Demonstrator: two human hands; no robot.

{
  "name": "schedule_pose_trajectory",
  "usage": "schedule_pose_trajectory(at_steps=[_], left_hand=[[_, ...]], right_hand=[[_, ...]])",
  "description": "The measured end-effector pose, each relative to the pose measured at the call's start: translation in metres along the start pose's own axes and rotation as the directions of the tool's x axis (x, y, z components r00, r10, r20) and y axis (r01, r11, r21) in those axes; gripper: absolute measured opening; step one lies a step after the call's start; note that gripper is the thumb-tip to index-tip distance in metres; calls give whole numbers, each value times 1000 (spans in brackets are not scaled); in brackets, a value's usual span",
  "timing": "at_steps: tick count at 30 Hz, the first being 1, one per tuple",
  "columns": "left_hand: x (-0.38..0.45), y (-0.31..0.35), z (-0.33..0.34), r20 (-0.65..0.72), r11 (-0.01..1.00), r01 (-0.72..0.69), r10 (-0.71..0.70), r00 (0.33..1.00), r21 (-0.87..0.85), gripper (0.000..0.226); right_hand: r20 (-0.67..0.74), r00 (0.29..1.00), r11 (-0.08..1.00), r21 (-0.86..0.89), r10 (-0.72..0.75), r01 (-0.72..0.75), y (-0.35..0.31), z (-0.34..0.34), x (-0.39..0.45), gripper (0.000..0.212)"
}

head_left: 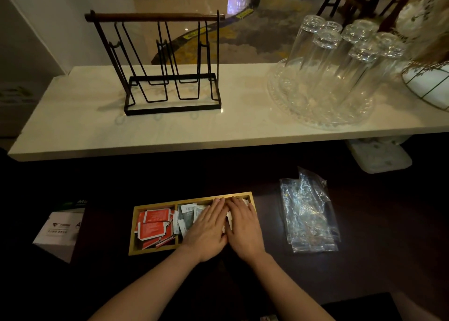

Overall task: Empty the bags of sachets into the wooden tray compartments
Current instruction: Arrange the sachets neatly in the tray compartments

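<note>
A wooden tray with compartments lies on the dark counter. Its left compartment holds several red sachets. Grey and white sachets fill the middle compartment. White sachets show between my hands in the right compartment. My left hand lies flat, palm down, over the middle and right compartments. Beside it, touching, my right hand presses flat on the right compartment. Neither hand grips anything. Empty clear plastic bags lie in a pile to the right of the tray.
A white marble shelf runs above the counter. On it stand a black wire rack and a glass platter of upturned glasses. A white box sits left of the tray. A white lidded container sits under the shelf.
</note>
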State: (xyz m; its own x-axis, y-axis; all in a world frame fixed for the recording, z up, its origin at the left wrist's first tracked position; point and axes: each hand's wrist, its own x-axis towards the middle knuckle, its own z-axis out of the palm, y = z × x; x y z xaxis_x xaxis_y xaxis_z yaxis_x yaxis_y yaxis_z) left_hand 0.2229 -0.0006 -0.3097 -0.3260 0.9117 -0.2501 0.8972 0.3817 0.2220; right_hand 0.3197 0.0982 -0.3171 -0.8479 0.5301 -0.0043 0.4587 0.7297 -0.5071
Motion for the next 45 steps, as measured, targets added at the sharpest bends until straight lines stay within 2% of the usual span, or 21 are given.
schedule_pose_trajectory(at_steps=[3,5,8,11,13,15,17,19,20,21,22,23,25,27,29,31,35,38,41,45], left_hand=[[-9,-4,-9,-5,994,1,-1,1000,-112,83],[-20,-2,-15,-26,992,-5,1,1000,-129,84],[-33,7,-10,-109,995,-95,95,989,12,81],[-36,17,5,-64,972,-209,217,974,104,77],[-30,17,9,-39,965,-220,228,973,144,74],[-22,14,6,-10,969,-181,185,983,166,71],[-17,11,4,43,972,-161,156,987,173,69],[-15,10,1,83,966,-176,162,983,191,68],[-14,11,0,76,959,-192,179,981,208,68],[-14,12,0,56,953,-205,197,979,221,68],[-15,14,0,30,953,-210,209,978,220,69],[-15,16,0,10,957,-204,206,979,207,70],[-17,19,-1,-3,966,-187,191,982,180,72],[-18,21,-2,7,968,-182,183,983,175,73],[-17,20,-1,26,970,-175,173,985,169,73],[-16,19,0,48,971,-175,170,984,162,75],[-14,14,0,84,949,-202,187,979,244,79],[-13,13,-1,112,910,-224,197,974,349,83],[-12,12,0,140,910,-229,192,971,346,84],[-12,10,-2,129,945,-232,206,970,231,79]], right_hand=[[9,999,998,58,-38,38,1,-7,-3,72],[-14,999,998,51,-41,42,8,-11,-10,76],[9,1000,998,-62,26,-26,25,-7,-23,73],[53,998,979,-201,44,-33,27,4,-29,63],[47,997,969,-240,68,-55,24,7,-26,62],[97,991,982,-175,89,-71,21,5,-19,67],[147,988,998,29,47,-52,19,-9,-13,73],[-8,1000,988,152,9,-8,22,-32,-10,67],[-136,990,992,127,31,-14,31,-41,-8,61],[-255,963,995,65,92,-78,43,-50,-5,57],[-334,922,978,-2,195,-207,55,-59,-3,55],[-356,881,933,-60,312,-355,67,-67,0,56],[-222,818,809,-152,531,-567,89,-73,2,59],[-24,788,767,-215,615,-604,104,-64,1,62],[83,783,773,-257,616,-580,110,-50,-2,60],[101,777,766,-285,622,-576,108,-41,-4,57],[-13,852,773,-414,524,-481,101,-39,-7,61],[-40,903,808,-429,428,-403,106,-47,-9,54],[-57,911,849,-340,409,-403,105,-62,-4,42],[-173,874,874,-103,453,-474,89,-74,-4,45]])
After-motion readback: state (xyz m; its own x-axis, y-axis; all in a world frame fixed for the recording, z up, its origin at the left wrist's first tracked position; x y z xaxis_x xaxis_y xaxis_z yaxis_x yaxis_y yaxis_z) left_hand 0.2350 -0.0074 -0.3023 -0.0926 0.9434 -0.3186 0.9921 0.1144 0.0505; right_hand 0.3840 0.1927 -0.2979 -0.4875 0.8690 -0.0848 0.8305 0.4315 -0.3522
